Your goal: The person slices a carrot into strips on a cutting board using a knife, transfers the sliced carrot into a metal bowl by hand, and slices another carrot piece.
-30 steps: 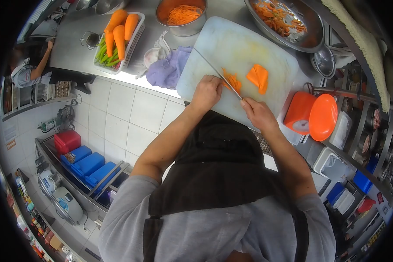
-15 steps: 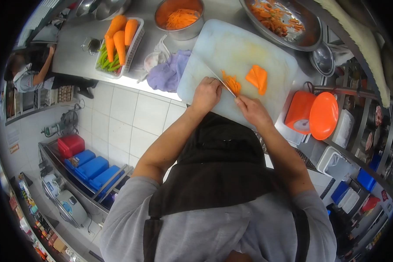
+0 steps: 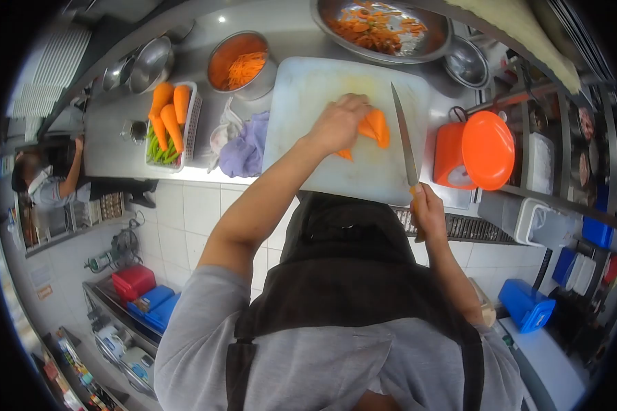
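Observation:
My right hand grips a kitchen knife by its light-coloured handle at the front right of the cutting board. The knife's long blade points away from me, raised clear of the carrots. My left hand, a little blurred, is over the middle of the white cutting board. Its fingers are curled at the left edge of the flat carrot slices, seemingly holding them; the fingertips are partly hidden. Cut carrot strips show just below that hand, mostly covered by it.
Behind the board stand a pot of carrot strips and a wide bowl of peelings. To the left lie a purple cloth and a basket of whole carrots and green vegetables. An orange container stands right; another person is far left.
My right hand has carried the knife off the carrot strips, right and toward me. My left hand has moved forward and right to the carrot slices. The view has shifted slightly.

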Demonstrator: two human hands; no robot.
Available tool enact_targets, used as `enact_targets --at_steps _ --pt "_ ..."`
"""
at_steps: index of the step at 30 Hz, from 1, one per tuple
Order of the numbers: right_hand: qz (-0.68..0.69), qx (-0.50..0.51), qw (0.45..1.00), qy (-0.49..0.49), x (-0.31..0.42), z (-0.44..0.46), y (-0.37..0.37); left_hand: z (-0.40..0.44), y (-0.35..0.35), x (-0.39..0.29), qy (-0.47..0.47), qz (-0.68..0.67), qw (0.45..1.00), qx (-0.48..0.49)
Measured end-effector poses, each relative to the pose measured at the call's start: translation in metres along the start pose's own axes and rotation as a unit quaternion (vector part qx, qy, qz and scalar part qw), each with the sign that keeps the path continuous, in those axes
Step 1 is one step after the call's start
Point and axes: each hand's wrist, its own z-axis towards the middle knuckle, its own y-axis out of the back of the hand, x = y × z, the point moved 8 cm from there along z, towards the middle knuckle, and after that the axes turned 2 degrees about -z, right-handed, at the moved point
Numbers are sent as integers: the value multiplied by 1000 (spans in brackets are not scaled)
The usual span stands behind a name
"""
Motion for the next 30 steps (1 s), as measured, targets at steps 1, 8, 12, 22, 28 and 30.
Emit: enact_targets --at_steps 1,8,12,22,28,30 --pt "1 -17 1000 -27 -2 -2 3 10 -8 -9 -12 0 1000 4" --pt "14 -21 999 -22 -2 -3 5 28 -58 -14 -50 100 958 263" --pt "5 -17 1000 -18 -14 2 4 11 -55 -1 9 49 944 327" --pt "21 -3 999 -41 -8 3 7 18 -54 5 25 36 954 296" --pt "14 2 999 -41 -12 6 5 18 -56 11 65 50 938 338" --pt "12 3 999 -33 -12 5 6 18 -58 15 74 29 938 339"
